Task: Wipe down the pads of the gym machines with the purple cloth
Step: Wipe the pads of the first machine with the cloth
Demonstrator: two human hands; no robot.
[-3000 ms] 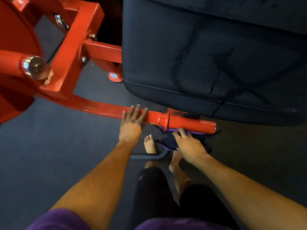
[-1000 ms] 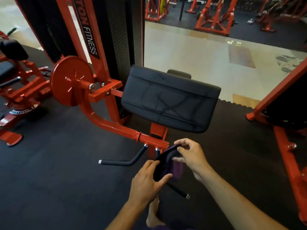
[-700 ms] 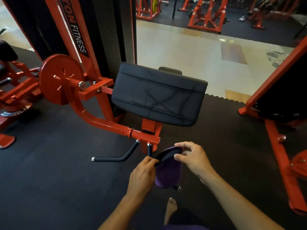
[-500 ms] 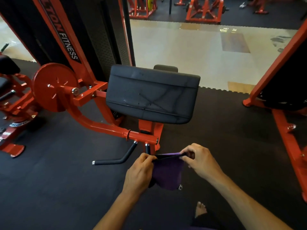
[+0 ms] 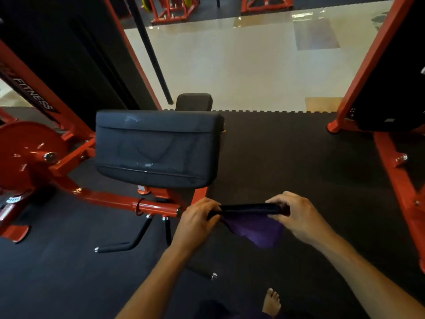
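Head view. A person stands on a dark rubber floor mat [image 5: 287, 157], looking down at an orange-framed gym machine [image 5: 110, 200]. The left hand [image 5: 197, 218] and the right hand [image 5: 296, 215] hold the purple cloth [image 5: 255, 231] stretched between them in the air, in front of the body and above the mat. Each hand pinches one end of the cloth's upper edge with curled fingers and thumb; that edge looks dark and rolled or folded into a taut band, while the purple remainder hangs slack below it. The cloth touches neither pad nor frame.

The large black pad [image 5: 156, 148] sits on the machine's frame, beyond and to the left of the hands, well apart from the cloth. Its upholstery shows pale scuffs and crossing crease lines; whether these are wear, dirt or moisture cannot be told. A smaller black pad [image 5: 194, 102] stands just behind the large one, near the far edge of the mat where pale tiled floor [image 5: 241, 65] begins. Black handle bars [image 5: 128, 240] project from the frame below the large pad, toward the near left of the mat. A second orange machine [image 5: 395, 143] stands along the mat's right edge, and a bare foot [image 5: 271, 301] shows at the near edge.

Progress, as a judgement: no wiping is under way; the cloth appears to be in preparation, being spread or refolded. Whether the large pad has been wiped cannot be determined, so the small pad and the neighbouring machines' pads should be counted as remaining.
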